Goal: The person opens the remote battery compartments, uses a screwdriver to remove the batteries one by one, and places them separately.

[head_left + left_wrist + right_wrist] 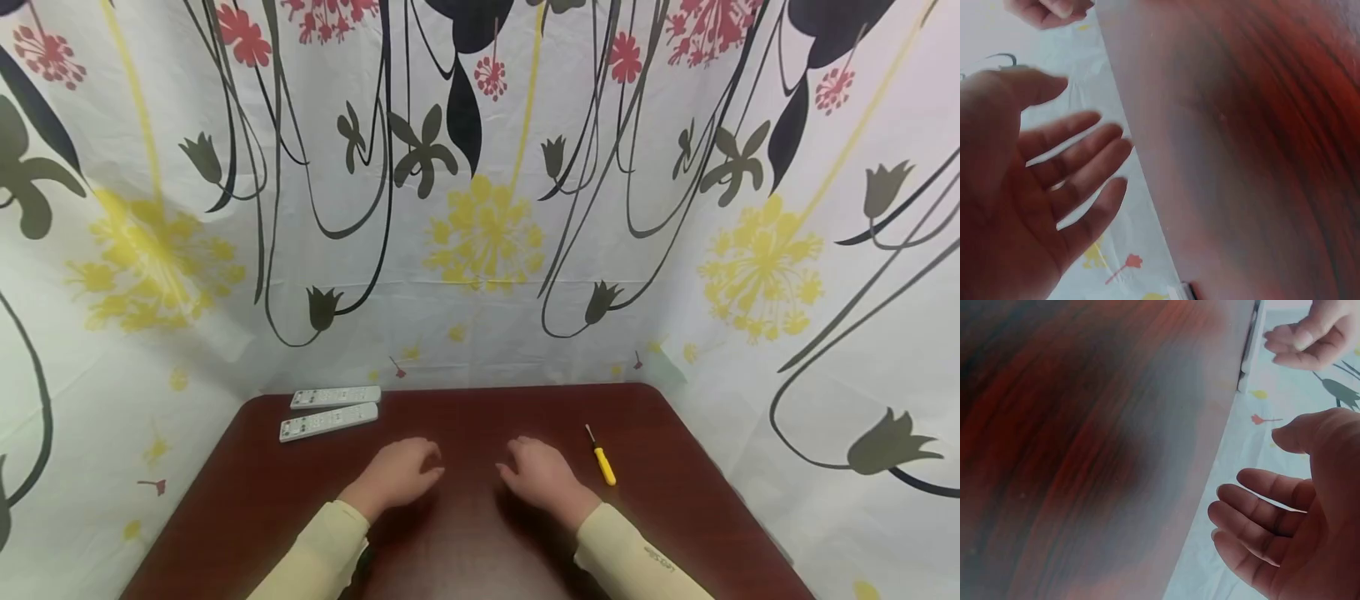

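Observation:
Both hands hover over the dark red wooden table [465,517], palms turned toward each other with a gap between them. My left hand [401,472] has loosely bent, spread fingers and holds nothing; the left wrist view shows its bare palm. Facing it, my right hand [542,475] is likewise relaxed, its palm bare in the right wrist view. To the right of the right hand lies a screwdriver [603,463] with a yellow handle, its shaft pointing to the back. Beyond the left hand, two white remote controls, a front one [328,422] and a rear one [335,397], lie side by side.
A white curtain [480,333] with printed flowers hangs along the back and both sides of the table. The remotes are near the table's back left corner, the screwdriver toward its right side.

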A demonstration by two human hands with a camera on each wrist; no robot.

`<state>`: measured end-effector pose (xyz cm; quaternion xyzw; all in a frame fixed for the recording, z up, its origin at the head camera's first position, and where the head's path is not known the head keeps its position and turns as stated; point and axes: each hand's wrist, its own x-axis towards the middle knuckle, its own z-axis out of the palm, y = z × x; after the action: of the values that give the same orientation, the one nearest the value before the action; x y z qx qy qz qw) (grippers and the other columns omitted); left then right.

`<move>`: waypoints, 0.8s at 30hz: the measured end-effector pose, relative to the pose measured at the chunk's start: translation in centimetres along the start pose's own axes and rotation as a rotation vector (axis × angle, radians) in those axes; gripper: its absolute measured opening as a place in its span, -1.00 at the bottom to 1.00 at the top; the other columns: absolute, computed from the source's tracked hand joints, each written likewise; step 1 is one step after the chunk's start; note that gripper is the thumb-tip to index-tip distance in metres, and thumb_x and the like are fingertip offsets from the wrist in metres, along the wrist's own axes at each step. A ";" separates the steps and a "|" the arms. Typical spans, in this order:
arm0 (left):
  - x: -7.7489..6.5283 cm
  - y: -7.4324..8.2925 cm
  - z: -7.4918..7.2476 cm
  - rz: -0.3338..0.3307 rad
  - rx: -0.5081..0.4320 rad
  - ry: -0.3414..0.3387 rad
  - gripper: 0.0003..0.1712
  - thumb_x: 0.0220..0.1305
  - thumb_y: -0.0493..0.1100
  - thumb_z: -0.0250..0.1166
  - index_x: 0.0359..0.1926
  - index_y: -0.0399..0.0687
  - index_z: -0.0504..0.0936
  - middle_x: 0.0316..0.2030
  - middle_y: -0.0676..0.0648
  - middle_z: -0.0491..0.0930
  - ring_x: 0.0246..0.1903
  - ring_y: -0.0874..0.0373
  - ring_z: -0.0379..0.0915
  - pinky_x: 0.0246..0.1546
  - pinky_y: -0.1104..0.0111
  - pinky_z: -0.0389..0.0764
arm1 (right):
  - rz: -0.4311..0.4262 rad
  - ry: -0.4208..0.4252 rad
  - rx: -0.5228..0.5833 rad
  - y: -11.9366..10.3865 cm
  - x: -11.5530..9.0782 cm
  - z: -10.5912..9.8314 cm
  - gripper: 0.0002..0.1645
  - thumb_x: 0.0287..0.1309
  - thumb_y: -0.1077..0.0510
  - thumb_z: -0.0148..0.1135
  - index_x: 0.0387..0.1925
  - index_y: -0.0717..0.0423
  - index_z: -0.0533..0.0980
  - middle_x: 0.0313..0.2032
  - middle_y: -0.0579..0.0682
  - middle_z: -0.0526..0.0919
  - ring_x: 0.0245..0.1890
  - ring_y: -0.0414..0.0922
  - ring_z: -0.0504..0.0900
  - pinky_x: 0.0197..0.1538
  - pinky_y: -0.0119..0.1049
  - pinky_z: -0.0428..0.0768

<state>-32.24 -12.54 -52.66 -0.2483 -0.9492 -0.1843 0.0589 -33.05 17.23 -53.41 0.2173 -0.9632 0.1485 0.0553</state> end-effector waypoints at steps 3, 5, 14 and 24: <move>-0.1 -0.7 0.0 0.058 -0.003 -0.039 -0.85 0.48 0.00 0.48 -0.07 0.09 0.76 -0.18 0.12 0.72 -0.12 0.12 0.67 0.00 0.05 0.71 | -0.003 -0.024 0.013 0.2 -0.1 0.1 -0.51 0.44 -0.10 0.46 0.14 0.19 0.71 0.02 0.10 0.79 -0.02 0.05 0.76 0.12 0.11 0.74; -0.3 -0.9 -0.2 0.070 -0.010 -0.056 -0.87 0.48 -0.01 0.47 -0.07 0.09 0.77 -0.17 0.12 0.72 -0.10 0.12 0.68 0.01 0.04 0.71 | -0.002 -0.042 0.023 0.3 -0.1 0.2 -0.48 0.45 -0.11 0.45 0.18 0.20 0.70 0.06 0.12 0.79 0.04 0.07 0.76 0.17 0.13 0.72; -0.7 -2.5 -1.3 0.010 -0.072 -0.040 -0.88 0.52 -0.05 0.45 -0.03 0.09 0.79 -0.13 0.11 0.74 -0.06 0.09 0.69 0.05 0.01 0.71 | -0.024 -0.038 0.013 0.7 -0.3 0.4 -0.47 0.46 -0.10 0.43 0.18 0.25 0.70 0.09 0.17 0.79 0.09 0.12 0.77 0.19 0.13 0.70; -1.4 -7.0 -2.8 -0.102 -0.123 -0.031 -0.89 0.54 -0.10 0.44 0.00 0.07 0.80 -0.09 0.11 0.75 0.02 0.04 0.70 0.12 -0.04 0.69 | -0.018 -0.070 0.029 0.3 -0.4 0.1 -0.53 0.44 -0.08 0.46 0.10 0.22 0.71 -0.06 0.06 0.79 -0.09 0.01 0.75 0.04 0.09 0.73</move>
<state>-34.39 -19.87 -52.58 -0.2054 -0.9483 -0.2412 0.0194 -32.79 17.62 -53.69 0.2317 -0.9603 0.1544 0.0195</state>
